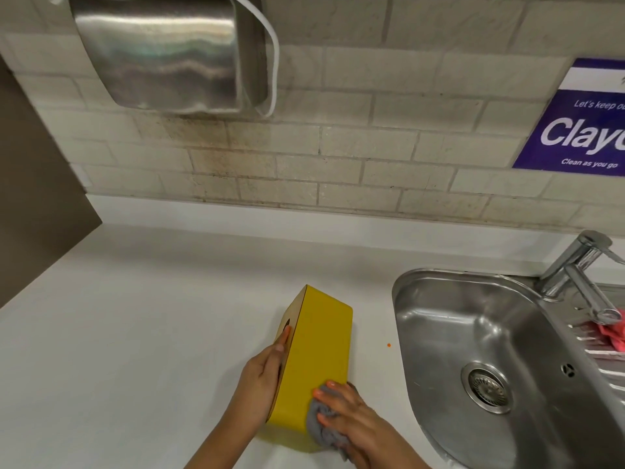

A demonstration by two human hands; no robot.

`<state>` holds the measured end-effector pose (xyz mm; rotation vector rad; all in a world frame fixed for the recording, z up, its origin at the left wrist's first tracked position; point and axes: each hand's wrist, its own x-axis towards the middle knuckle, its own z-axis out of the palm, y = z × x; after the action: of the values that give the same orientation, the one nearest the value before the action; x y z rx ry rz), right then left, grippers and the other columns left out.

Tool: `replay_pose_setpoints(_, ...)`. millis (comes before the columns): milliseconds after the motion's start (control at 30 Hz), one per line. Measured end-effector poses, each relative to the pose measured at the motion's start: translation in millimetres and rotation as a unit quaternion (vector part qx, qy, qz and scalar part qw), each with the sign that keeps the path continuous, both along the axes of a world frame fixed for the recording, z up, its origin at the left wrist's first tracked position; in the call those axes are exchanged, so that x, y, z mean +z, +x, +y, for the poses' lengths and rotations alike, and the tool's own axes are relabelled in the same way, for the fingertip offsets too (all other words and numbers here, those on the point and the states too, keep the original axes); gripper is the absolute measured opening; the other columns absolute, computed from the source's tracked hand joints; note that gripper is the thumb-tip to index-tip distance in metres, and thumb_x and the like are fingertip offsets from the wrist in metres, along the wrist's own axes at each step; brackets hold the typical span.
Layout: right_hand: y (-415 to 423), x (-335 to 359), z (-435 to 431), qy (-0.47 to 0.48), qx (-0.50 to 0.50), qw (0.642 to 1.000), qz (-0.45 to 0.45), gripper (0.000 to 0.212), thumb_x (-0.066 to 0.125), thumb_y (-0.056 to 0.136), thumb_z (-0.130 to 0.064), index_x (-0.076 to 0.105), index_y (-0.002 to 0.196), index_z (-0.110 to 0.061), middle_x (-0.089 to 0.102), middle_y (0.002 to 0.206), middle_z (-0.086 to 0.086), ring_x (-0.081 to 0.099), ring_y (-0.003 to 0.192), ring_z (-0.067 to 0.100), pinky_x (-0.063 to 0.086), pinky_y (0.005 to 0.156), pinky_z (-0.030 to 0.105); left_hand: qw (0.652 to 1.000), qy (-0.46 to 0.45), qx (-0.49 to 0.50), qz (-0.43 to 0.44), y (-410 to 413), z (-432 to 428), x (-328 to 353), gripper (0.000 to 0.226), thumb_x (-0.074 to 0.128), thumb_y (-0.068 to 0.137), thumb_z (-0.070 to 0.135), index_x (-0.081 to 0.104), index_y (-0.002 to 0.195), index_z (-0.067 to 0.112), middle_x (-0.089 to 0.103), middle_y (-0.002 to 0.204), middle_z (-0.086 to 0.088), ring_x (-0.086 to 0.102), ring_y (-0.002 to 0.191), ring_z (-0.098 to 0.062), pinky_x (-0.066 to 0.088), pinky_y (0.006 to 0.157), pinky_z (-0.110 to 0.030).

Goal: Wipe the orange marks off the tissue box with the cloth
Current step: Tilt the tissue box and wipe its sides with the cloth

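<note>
A yellow tissue box (316, 353) lies on its side on the white counter (135, 333), its opening face turned left. My left hand (262, 377) presses flat against that left face and steadies the box. My right hand (348, 414) holds a crumpled grey cloth (319, 423) against the near right corner of the box's upward yellow face. No orange marks show on the visible yellow face. A tiny orange speck (389, 345) lies on the counter to the right of the box.
A steel sink (439, 333) with a drain (487, 387) sits right of the box, with a chrome tap (581, 282) and a pink cloth (614, 330) on the drainer. A steel dispenser (169, 52) hangs on the tiled wall, and a purple sign (581, 130) is at right.
</note>
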<state>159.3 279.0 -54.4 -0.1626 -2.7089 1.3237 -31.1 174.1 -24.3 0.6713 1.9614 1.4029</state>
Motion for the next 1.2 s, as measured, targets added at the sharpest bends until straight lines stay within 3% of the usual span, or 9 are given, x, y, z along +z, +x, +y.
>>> replay_pose_setpoints(67, 3, -8, 3, 0.103, -0.024, 0.990, 0.090, 0.039, 0.023, 0.096, -0.044, 0.028, 0.134, -0.052, 0.015, 0.150, -0.026, 0.011, 0.139, -0.003, 0.013, 0.112, 0.013, 1.000, -0.002, 0.001, -0.018, 2, 0, 5, 0.026, 0.034, 0.092, 0.044, 0.050, 0.111, 0.051, 0.062, 0.098, 0.028, 0.063, 0.086, 0.009, 0.046, 0.066, 0.001)
replay_pose_setpoints(200, 0, 4, 5, -0.103, -0.303, 0.938, 0.135, 0.035, 0.047, 0.093, -0.003, 0.065, 0.098, -0.032, 0.065, 0.119, -0.004, 0.058, 0.108, 0.002, 0.041, 0.089, 0.007, 0.999, -0.017, -0.025, -0.029, 1, 0, 11, 0.044, 0.045, 0.083, 0.053, 0.047, 0.126, 0.045, 0.060, 0.115, 0.011, 0.061, 0.104, -0.013, 0.052, 0.093, -0.034)
replay_pose_setpoints(333, -2, 14, 16, -0.304, -0.428, 0.841, 0.130, 0.026, 0.043, 0.095, -0.012, 0.066, 0.095, -0.024, 0.071, 0.081, 0.003, 0.068, 0.065, 0.004, 0.050, 0.054, 0.008, 0.998, -0.040, -0.056, 0.002, -12, 14, 21, 0.027, 0.062, 0.086, 0.030, 0.047, 0.104, 0.042, 0.057, 0.107, 0.008, 0.063, 0.081, -0.011, 0.049, 0.058, -0.020)
replay_pose_setpoints(533, -2, 20, 21, -0.375, -0.447, 0.801, 0.133, 0.024, 0.041, 0.096, -0.014, 0.063, 0.095, -0.022, 0.072, 0.087, 0.007, 0.070, 0.073, 0.014, 0.054, 0.053, 0.014, 0.995, -0.096, -0.022, -0.035, -31, 55, 35, 0.066, 0.066, 0.074, 0.053, 0.033, 0.125, 0.026, 0.062, 0.095, -0.006, 0.062, 0.079, -0.022, 0.056, 0.068, -0.037)
replay_pose_setpoints(733, -2, 17, 29, -0.376, -0.458, 0.798, 0.115, 0.022, 0.040, 0.096, -0.016, 0.060, 0.104, -0.014, 0.070, 0.090, 0.010, 0.069, 0.076, 0.018, 0.055, 0.054, 0.013, 0.981, -0.177, -0.074, 0.004, -34, 80, 42, 0.095, 0.067, 0.064, 0.065, 0.019, 0.141, 0.034, 0.053, 0.131, -0.014, 0.059, 0.109, -0.038, 0.053, 0.054, -0.031)
replay_pose_setpoints(800, -2, 16, 31, -0.387, -0.462, 0.789, 0.119, 0.021, 0.040, 0.096, -0.017, 0.060, 0.103, -0.014, 0.069, 0.091, 0.013, 0.070, 0.075, 0.020, 0.056, 0.054, 0.015, 0.979, -0.179, -0.089, 0.037, -32, 82, 41, 0.096, 0.065, 0.067, 0.063, 0.016, 0.144, 0.031, 0.050, 0.137, -0.013, 0.055, 0.116, -0.037, 0.058, 0.066, -0.037)
replay_pose_setpoints(900, 1, 17, 32, -0.405, -0.468, 0.775, 0.131, 0.022, 0.042, 0.095, -0.018, 0.062, 0.100, -0.015, 0.071, 0.089, 0.013, 0.072, 0.069, 0.017, 0.057, 0.054, 0.019, 0.983, -0.139, -0.087, 0.078, -29, 75, 42, 0.092, 0.062, 0.074, 0.059, 0.013, 0.146, 0.028, 0.059, 0.127, -0.011, 0.058, 0.112, -0.028, 0.050, 0.094, -0.045)
replay_pose_setpoints(1033, 6, 20, 36, -0.419, -0.472, 0.763, 0.138, 0.023, 0.043, 0.095, -0.023, 0.062, 0.104, -0.014, 0.071, 0.090, 0.018, 0.070, 0.063, 0.017, 0.055, 0.049, 0.021, 0.992, -0.023, -0.114, 0.051, -24, 50, 61, 0.097, 0.061, 0.068, 0.063, 0.007, 0.145, 0.038, 0.059, 0.094, 0.004, 0.060, 0.072, -0.009, 0.051, 0.069, -0.027)
replay_pose_setpoints(1200, 9, 34, 42, -0.444, -0.460, 0.750, 0.168, 0.023, 0.043, 0.096, -0.021, 0.062, 0.104, -0.012, 0.072, 0.082, 0.009, 0.070, 0.062, 0.013, 0.056, 0.050, 0.018, 0.981, 0.071, -0.178, -0.013, -11, 14, 56, 0.089, 0.064, 0.071, 0.043, 0.010, 0.141, 0.046, 0.052, 0.121, 0.011, 0.064, 0.099, -0.002, 0.054, 0.076, -0.016)
